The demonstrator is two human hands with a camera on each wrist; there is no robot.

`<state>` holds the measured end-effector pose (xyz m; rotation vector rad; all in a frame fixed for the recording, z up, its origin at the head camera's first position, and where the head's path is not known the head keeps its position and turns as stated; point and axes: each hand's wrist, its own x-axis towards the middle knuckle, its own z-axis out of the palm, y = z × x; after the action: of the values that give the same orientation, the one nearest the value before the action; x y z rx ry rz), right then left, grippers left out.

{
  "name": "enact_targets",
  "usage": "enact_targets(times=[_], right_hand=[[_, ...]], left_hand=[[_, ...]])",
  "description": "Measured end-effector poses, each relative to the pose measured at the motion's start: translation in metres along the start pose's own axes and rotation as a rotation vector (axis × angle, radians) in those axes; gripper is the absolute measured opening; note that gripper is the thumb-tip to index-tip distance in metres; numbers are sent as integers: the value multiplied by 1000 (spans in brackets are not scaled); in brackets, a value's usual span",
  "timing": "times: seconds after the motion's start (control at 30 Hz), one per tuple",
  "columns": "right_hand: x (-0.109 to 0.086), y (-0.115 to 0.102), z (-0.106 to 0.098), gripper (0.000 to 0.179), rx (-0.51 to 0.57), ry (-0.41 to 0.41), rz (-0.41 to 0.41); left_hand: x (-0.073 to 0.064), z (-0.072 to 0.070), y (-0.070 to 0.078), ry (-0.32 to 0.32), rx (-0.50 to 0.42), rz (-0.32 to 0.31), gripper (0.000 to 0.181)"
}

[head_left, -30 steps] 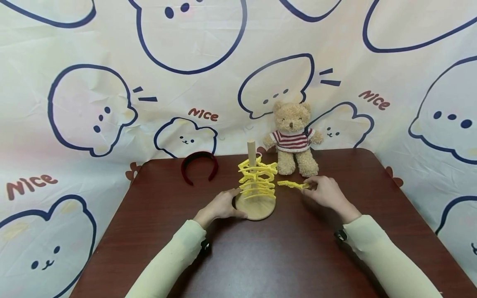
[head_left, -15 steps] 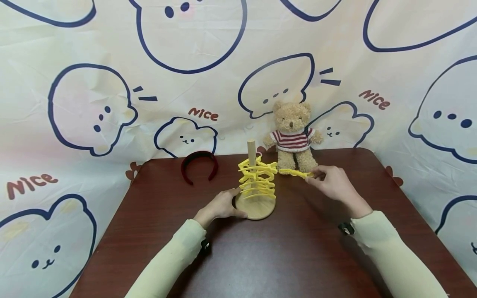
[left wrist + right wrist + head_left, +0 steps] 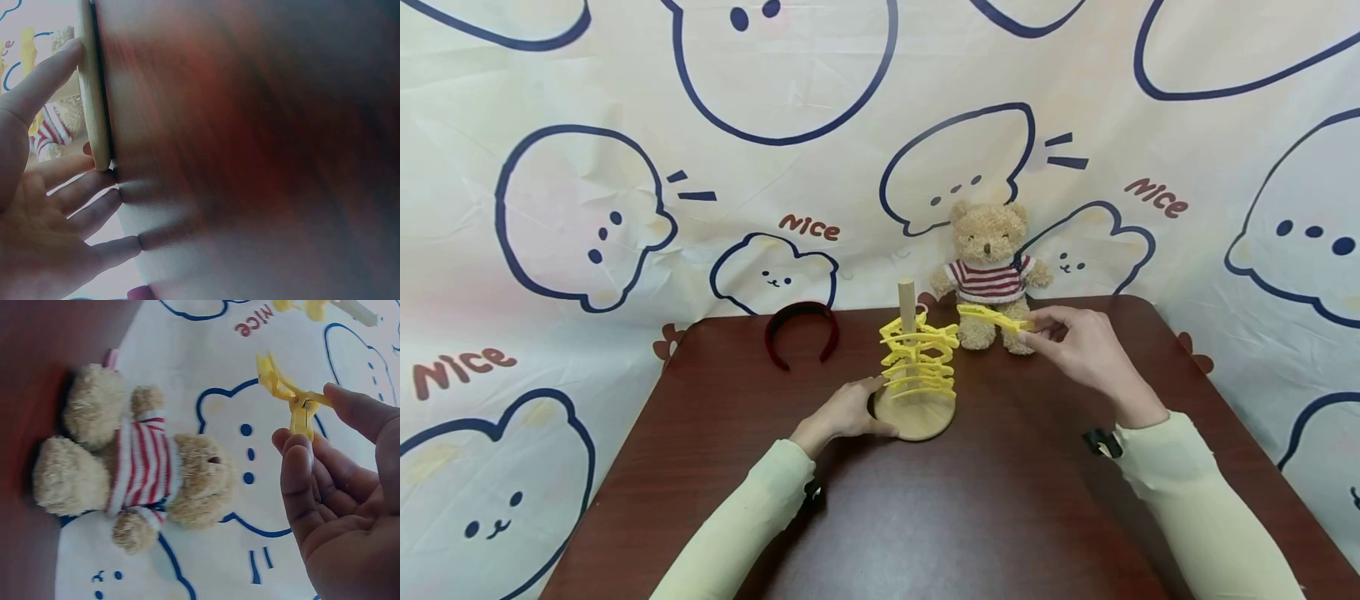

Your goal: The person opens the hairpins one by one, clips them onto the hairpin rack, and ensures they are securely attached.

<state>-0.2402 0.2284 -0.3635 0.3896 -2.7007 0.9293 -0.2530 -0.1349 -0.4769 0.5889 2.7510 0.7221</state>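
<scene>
My left hand (image 3: 848, 408) holds the rim of a round wooden base (image 3: 919, 423), thumb on one side and fingers on the other. From that base rises a wooden post (image 3: 907, 296), with several yellow clips (image 3: 925, 360) stacked around it. In the left wrist view, the fingers spread beside the base edge (image 3: 95, 100). My right hand (image 3: 1086, 346) pinches one yellow spring clip (image 3: 988, 316) between thumb and fingers, raised in front of the teddy bear (image 3: 987, 279). The right wrist view shows the clip's spring and handles (image 3: 302, 412) between the fingertips.
The teddy bear in a striped shirt sits at the table's back edge, right of the post. A dark red headband (image 3: 802, 333) lies at the back left. Behind the brown table (image 3: 970, 517) hangs a printed cloth (image 3: 820, 183).
My right hand has lifted the yellow clip up, from beside the stack to in front of the bear's legs. My left hand stays on the wooden base.
</scene>
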Motion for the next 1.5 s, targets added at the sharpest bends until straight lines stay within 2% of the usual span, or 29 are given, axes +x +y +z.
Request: enact_targets(times=[0.27,0.47,0.73,1.2,1.5], right_hand=[[-2,-20,-14,22,22,43,2],[-2,-30,-15,16,49,38,-59],[2,-37,-7,16,34,39,-174],[14,-57,9,18,81,-40,-214],[20,-65,17,19,101,-39,-255]], left_hand=[[0,0,0,2,-3,3,99],[0,1,-1,7,-5,3,99],[1,2,-3,11,8,15,100],[1,2,-4,10,5,24,100],[2,2,-4,5,-4,9,100]])
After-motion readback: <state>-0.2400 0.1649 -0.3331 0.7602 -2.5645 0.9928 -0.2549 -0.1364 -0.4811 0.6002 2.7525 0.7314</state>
